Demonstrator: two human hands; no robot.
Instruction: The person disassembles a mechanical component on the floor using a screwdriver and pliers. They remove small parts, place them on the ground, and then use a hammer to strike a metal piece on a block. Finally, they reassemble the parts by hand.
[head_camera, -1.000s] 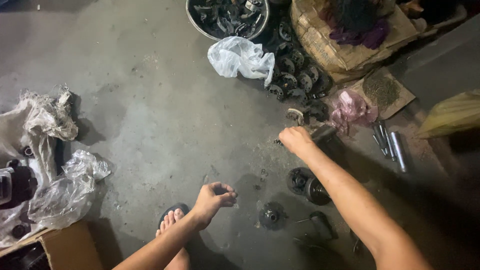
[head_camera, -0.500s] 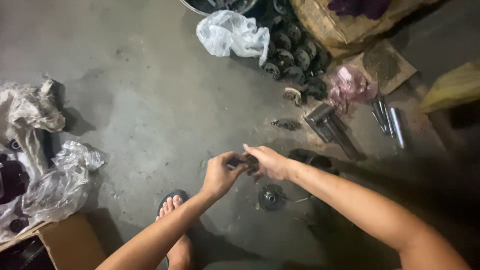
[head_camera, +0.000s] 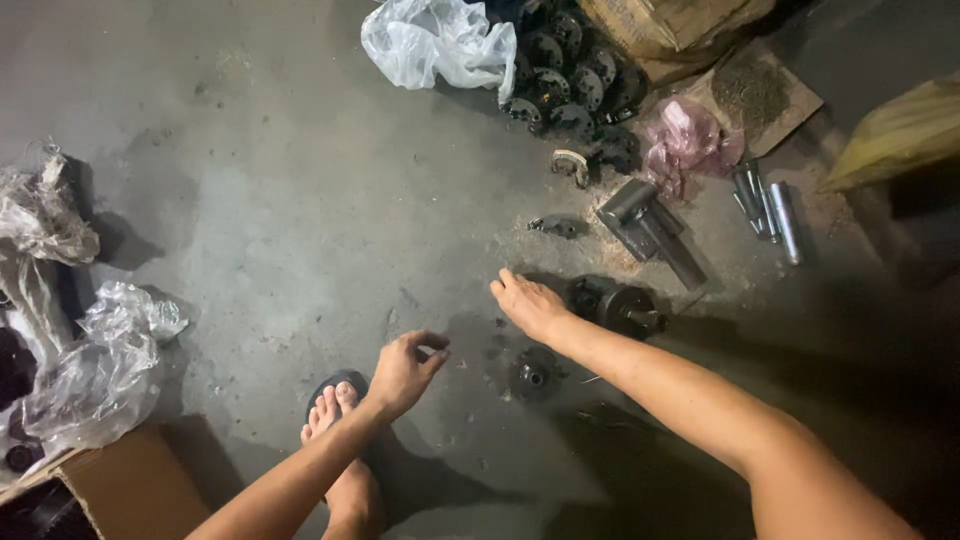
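Half a second ago both hands met over a small dark part; since then they have drawn apart. Now the left hand (head_camera: 405, 368) hovers above the concrete floor (head_camera: 290, 210) with fingers curled and thumb meeting the fingertips; whether anything small is pinched there cannot be told. Its wrist passes over a bare foot in a dark sandal (head_camera: 335, 400). The right hand (head_camera: 528, 303) lies flat and open, fingers stretched toward the floor's middle, holding nothing. Just beside it, on the floor, sit two dark round metal parts (head_camera: 612, 303), and a toothed disc (head_camera: 532, 375) lies near the forearm. Farther off lie a grey metal block (head_camera: 650, 228), several steel pins (head_camera: 770, 205) and a heap of dark gears (head_camera: 575, 80) by a white plastic bag (head_camera: 440, 45). Crumpled clear plastic (head_camera: 90, 360) and a cardboard box (head_camera: 120, 490) sit at the floor's left edge.
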